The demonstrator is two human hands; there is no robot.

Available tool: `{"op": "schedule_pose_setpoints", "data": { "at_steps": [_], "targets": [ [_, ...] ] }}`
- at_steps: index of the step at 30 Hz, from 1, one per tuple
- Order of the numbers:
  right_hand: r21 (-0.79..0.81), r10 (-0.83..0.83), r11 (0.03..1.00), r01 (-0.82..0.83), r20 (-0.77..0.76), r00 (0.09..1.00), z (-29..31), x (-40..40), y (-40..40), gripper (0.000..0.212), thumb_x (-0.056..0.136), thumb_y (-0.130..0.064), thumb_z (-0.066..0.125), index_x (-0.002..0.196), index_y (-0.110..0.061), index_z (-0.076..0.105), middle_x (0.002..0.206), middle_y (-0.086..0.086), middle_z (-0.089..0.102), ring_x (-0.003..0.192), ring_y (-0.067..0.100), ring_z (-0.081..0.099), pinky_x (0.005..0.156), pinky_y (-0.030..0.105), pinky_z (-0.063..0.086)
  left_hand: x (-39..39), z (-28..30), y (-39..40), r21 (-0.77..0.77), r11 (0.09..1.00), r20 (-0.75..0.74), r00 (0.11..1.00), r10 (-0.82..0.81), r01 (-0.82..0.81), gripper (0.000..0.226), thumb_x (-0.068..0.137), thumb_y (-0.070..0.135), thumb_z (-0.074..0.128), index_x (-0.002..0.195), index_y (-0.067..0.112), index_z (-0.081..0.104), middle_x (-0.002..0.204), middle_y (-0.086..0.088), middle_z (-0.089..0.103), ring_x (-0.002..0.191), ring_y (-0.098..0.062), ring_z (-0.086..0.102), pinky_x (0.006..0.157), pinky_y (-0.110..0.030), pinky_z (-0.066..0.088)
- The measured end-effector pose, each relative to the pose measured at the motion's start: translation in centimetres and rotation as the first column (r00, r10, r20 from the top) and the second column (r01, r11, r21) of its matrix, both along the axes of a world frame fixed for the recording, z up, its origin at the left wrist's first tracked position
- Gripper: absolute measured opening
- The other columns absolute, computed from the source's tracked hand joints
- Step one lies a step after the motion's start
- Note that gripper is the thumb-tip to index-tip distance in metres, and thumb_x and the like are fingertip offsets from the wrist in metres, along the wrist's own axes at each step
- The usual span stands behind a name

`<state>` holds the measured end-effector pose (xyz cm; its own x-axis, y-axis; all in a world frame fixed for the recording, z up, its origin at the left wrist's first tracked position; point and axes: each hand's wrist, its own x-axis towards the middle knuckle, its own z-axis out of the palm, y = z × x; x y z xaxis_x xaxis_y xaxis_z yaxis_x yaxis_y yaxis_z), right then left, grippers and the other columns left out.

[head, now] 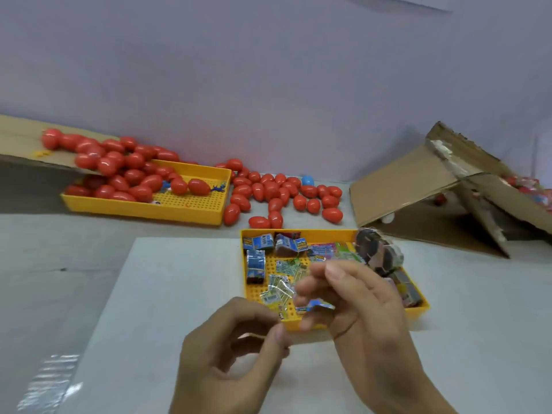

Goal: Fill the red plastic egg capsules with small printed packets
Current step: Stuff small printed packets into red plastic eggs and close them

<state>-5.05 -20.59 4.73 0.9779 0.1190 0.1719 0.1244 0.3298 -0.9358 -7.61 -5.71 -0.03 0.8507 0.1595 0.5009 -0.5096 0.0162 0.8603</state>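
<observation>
The small printed packets (270, 258) lie loose in a yellow perforated tray (298, 233) at centre, near the person. One blue printed packet (316, 304) is pinched in the curled fingers of the right hand (363, 306), just above the tray's near edge. The left hand (236, 345) is beside it, thumb and forefinger closed together at the tray's near rim; whether they grip anything cannot be told, owing to blur. The tray stands on a white sheet (167, 294) laid over the grey table (44, 249). Beyond it, red egg capsules (277, 192) are scattered on the table, with one blue capsule (307, 180) among them. More red capsules fill a second yellow tray (191, 209) at left, spilling from a cardboard flap (18, 141). A torn cardboard box (433, 186) lies at right.
</observation>
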Motion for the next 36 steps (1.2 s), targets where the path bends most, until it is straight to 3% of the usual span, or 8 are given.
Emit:
{"op": "schedule_pose_setpoints", "data": {
  "at_steps": [11, 14, 18, 22, 24, 28, 31, 36],
  "targets": [
    [-0.036, 0.008, 0.999, -0.007, 0.023, 1.0, -3.9, -0.2, 1.6, 0.055, 0.065, -0.058, 0.081, 0.083, -0.007, 0.075, 0.053, 0.014, 0.06, 0.044, 0.026, 0.056, 0.044, 0.028, 0.047, 4.2, 2.4, 3.8, 0.013, 0.987, -0.078, 0.984, 0.161, -0.161, 0.007, 0.087, 0.009, 0.069, 0.083, 0.013, 0.066, 0.069, -0.003, 0.067, 0.062, -0.022, 0.07, 0.057, -0.029, 0.057],
    [-0.045, 0.007, 0.999, -0.004, 0.064, 0.998, -4.2, 0.0, 1.8, 0.05, 0.071, -0.055, 0.079, 0.082, -0.007, 0.074, 0.05, 0.012, 0.06, 0.041, 0.027, 0.056, 0.045, 0.026, 0.048, 9.6, 3.9, 6.3, 0.187, 0.933, -0.076, 0.942, 0.327, -0.308, 0.012, 0.089, 0.001, 0.067, 0.086, 0.012, 0.066, 0.074, -0.001, 0.065, 0.068, -0.021, 0.068, 0.057, -0.032, 0.058],
    [-0.062, -0.013, 0.998, 0.018, 0.075, 0.997, -4.3, 0.1, 1.9, 0.045, 0.074, -0.054, 0.076, 0.08, -0.009, 0.074, 0.048, 0.01, 0.061, 0.038, 0.024, 0.056, 0.044, 0.026, 0.048, 18.3, 5.4, 10.1, 0.597, 0.704, -0.063, 0.852, 0.519, -0.384, 0.026, 0.082, 0.0, 0.067, 0.106, 0.01, 0.07, 0.1, -0.002, 0.07, 0.086, -0.015, 0.062, 0.081, -0.033, 0.055],
    [-0.068, 0.007, 0.998, -0.003, 0.065, 0.998, -4.1, 0.2, 1.9, 0.029, 0.075, -0.038, 0.073, 0.079, -0.01, 0.073, 0.045, 0.012, 0.061, 0.035, 0.023, 0.055, 0.042, 0.024, 0.048, 24.0, 5.1, 12.1, 0.924, 0.354, -0.06, 0.861, 0.505, -0.143, 0.049, 0.083, 0.005, 0.068, 0.131, 0.012, 0.062, 0.13, -0.01, 0.063, 0.114, -0.025, 0.059, 0.095, -0.033, 0.048],
    [-0.06, 0.022, 0.998, -0.02, 0.034, 0.999, -4.0, 0.2, 1.7, 0.026, 0.074, -0.035, 0.07, 0.077, -0.01, 0.073, 0.044, 0.014, 0.06, 0.034, 0.023, 0.054, 0.041, 0.025, 0.047, 25.3, 4.4, 12.0, 0.98, 0.194, -0.065, 0.873, 0.484, -0.034, 0.049, 0.085, 0.011, 0.068, 0.133, 0.015, 0.061, 0.131, -0.015, 0.063, 0.113, -0.031, 0.06, 0.096, -0.039, 0.05],
    [-0.064, 0.048, 0.997, -0.047, 0.001, 0.999, -3.8, 0.2, 1.5, 0.021, 0.075, -0.031, 0.071, 0.075, -0.01, 0.072, 0.044, 0.015, 0.06, 0.035, 0.022, 0.054, 0.04, 0.026, 0.047, 25.6, 3.9, 11.7, 0.983, 0.097, 0.093, 0.882, 0.462, -0.154, 0.037, 0.086, 0.024, 0.073, 0.122, 0.016, 0.07, 0.118, -0.015, 0.069, 0.111, -0.034, 0.057, 0.092, -0.041, 0.048],
    [-0.078, 0.059, 0.995, -0.058, 0.007, 0.998, -3.7, 0.2, 1.4, 0.012, 0.079, -0.02, 0.067, 0.076, -0.01, 0.072, 0.044, 0.016, 0.06, 0.034, 0.021, 0.054, 0.041, 0.023, 0.046, 24.4, 4.6, 11.6, 0.942, 0.19, 0.18, 0.896, 0.406, -0.276, 0.033, 0.083, 0.021, 0.077, 0.113, 0.007, 0.073, 0.107, -0.015, 0.073, 0.104, -0.034, 0.059, 0.089, -0.039, 0.047],
    [-0.074, 0.066, 0.995, -0.065, 0.008, 0.998, -3.5, 0.3, 1.4, 0.02, 0.078, -0.03, 0.071, 0.078, -0.01, 0.071, 0.044, 0.014, 0.061, 0.035, 0.022, 0.054, 0.043, 0.024, 0.046, 19.6, 6.9, 10.0, 0.753, 0.603, 0.08, 0.947, 0.312, -0.263, 0.039, 0.081, 0.013, 0.08, 0.119, 0.007, 0.07, 0.106, -0.007, 0.071, 0.094, -0.017, 0.066, 0.09, -0.03, 0.053]
  ]
}}
